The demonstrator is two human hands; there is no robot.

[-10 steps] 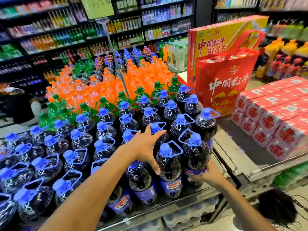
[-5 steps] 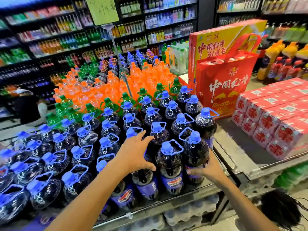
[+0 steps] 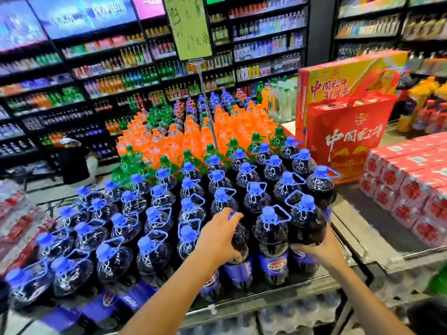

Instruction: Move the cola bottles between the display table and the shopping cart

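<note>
Dark cola bottles (image 3: 154,250) are crowding the display table (image 3: 242,303). In the head view, the left hand (image 3: 219,240) is curling around one front bottle's neck (image 3: 239,235) while the right hand (image 3: 321,250) is cupping the corner bottle (image 3: 307,223). Next likely comes lifting both clear; no cart is showing.

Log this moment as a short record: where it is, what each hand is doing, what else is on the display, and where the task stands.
place: store drinks aisle, display table packed with bottles
left hand: curled over the top of a front-row cola bottle, covering its cap
right hand: holds the side of the front corner cola bottle
other stock: orange soda bottles, green soda bottles, red gift bag, red can packs
shopping cart: not in view
task stage: both bottles on the table, not visibly lifted
</note>
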